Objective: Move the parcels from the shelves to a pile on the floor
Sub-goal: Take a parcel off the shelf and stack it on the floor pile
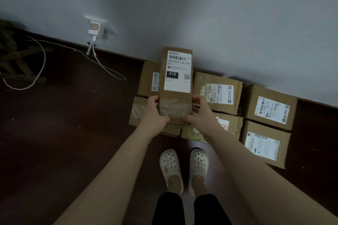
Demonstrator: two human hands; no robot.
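A long brown cardboard parcel [175,97] with a white shipping label marked 010 is held over the pile by the wall. My left hand [152,111] grips its near left side and my right hand [200,111] grips its near right side. Under and around it lie several brown parcels on the dark floor: one at the back left [149,78], one at the front left [137,113], one right of the middle [218,93], and two further right [270,107] [265,144]. No shelves are in view.
A white wall runs behind the pile. A wall socket with a white charger [95,27] and a looping cable [42,64] sit at the left, near a dark wooden frame [12,56]. My feet in white clogs [182,168] stand just before the pile.
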